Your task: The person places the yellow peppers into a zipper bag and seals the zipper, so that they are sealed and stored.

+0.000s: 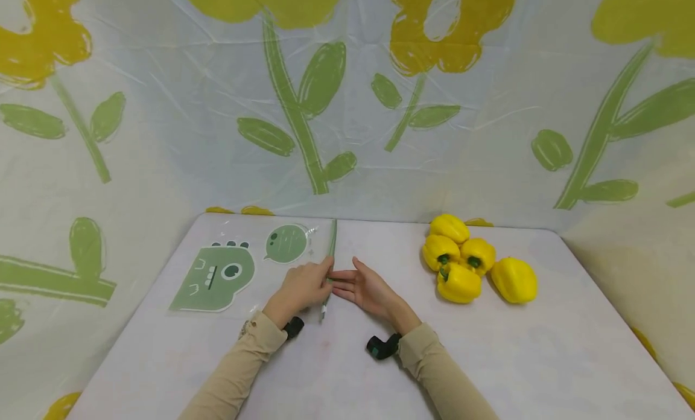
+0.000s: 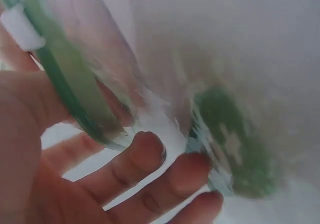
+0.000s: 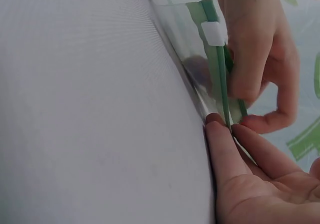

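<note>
While both hands meet at the green zip strip [image 1: 329, 269] of a clear plastic bag [image 1: 233, 269] printed with a green dinosaur, the step in hand appears to be parting the bag's mouth. Left hand [image 1: 301, 285]: fingers curled, pinching the strip beside its white slider [image 3: 213, 33]. Right hand [image 1: 365, 287]: fingers straight, tips touching the strip from the opposite side, gripping nothing. The next move likely calls for a firmer right-hand hold on the strip. Yellow peppers [image 1: 472, 263] lie well apart from the strip, on the right hand's side.
</note>
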Demonstrator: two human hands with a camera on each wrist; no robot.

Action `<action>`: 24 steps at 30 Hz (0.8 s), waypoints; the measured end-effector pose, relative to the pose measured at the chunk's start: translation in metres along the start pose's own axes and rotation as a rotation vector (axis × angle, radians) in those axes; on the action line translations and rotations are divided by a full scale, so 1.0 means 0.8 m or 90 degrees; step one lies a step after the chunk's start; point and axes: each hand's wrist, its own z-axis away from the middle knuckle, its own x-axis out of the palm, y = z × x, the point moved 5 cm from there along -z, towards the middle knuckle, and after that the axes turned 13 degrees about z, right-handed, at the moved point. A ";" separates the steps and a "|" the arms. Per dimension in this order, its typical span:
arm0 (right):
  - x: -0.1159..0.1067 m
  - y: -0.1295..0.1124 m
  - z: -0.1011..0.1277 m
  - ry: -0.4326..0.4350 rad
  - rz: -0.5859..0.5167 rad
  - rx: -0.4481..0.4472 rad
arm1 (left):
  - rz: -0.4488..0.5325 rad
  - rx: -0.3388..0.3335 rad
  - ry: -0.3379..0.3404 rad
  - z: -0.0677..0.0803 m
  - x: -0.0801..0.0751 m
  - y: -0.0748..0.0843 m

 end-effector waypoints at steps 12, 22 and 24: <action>-0.004 -0.005 0.001 0.004 -0.004 -0.004 | -0.037 0.010 -0.027 -0.001 0.000 0.000; -0.011 -0.009 0.003 -0.006 -0.008 -0.036 | -0.117 0.098 0.137 0.003 -0.024 0.026; -0.011 -0.010 0.003 -0.006 -0.009 -0.040 | -0.125 0.114 0.172 0.005 -0.028 0.029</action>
